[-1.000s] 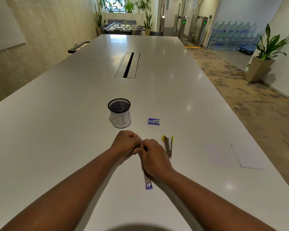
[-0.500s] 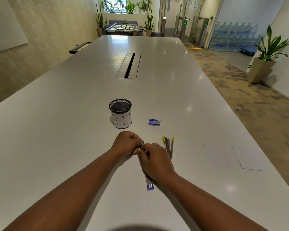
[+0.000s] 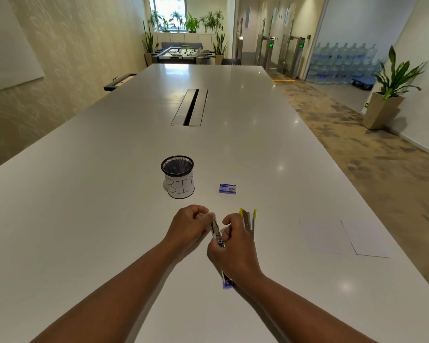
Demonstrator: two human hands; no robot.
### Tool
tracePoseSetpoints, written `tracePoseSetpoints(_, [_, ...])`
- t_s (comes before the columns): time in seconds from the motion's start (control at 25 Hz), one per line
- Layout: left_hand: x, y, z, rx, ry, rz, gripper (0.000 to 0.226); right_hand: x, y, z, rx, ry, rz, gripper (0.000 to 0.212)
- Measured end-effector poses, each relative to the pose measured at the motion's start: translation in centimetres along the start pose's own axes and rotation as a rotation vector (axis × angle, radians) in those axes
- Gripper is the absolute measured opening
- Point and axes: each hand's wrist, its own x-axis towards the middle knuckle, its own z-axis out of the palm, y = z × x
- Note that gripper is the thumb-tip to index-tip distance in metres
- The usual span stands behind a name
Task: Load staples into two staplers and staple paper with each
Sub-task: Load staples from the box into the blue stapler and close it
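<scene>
Both hands are down at the near middle of the table point(image 3: 109, 169), and the purple stapler point(image 3: 218, 237) lies between them. Its long axis runs almost straight away from me, twelve to six, with the purple end point(image 3: 226, 284) poking out at six o'clock under my right wrist. The metal channel shows bright in the gap between the hands.

My left hand point(image 3: 187, 226) sits at nine o'clock of the stapler's far end, fingers curled in and pinching that end. My right hand point(image 3: 234, 246) lies over the body from three o'clock, fingers curled round it near the middle; whether it also holds a strip of staples I can't tell, it's too small to see.

So the loading step looks in hand, and the next move should run along that twelve-to-six line. The right hand is the nearer one to drive it.

The yellow stapler point(image 3: 248, 220) lies just beside my right hand at one o'clock, pointing the same way. The staple box point(image 3: 227, 188) is at twelve, the mesh cup point(image 3: 178, 178) at eleven, the paper sheets point(image 3: 342, 237) well off at three.
</scene>
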Motion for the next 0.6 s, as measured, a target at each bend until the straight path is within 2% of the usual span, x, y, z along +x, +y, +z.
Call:
tracePoseSetpoints(0.08, [-0.12, 0.01, 0.28, -0.071, -0.001, -0.025, 0.012, -0.2, -0.01, -0.05, 0.019, 0.01, -0.017, 0.038])
tracePoseSetpoints(0.32, [0.36, 0.03, 0.37, -0.044, 0.078, 0.001, 0.012, -0.12, 0.01, 0.02, 0.01, 0.016, -0.022, 0.041])
tracePoseSetpoints(0.4, [0.43, -0.18, 0.22, -0.051, 0.095, 0.016, 0.01, -0.08, 0.08, -0.18, 0.08, 0.006, -0.009, 0.042])
tracePoseSetpoints(0.6, [0.03, 0.0, 0.12, -0.146, 0.021, -0.009, 0.017, -0.07, 0.33, -0.44, 0.222, -0.029, -0.021, 0.036])
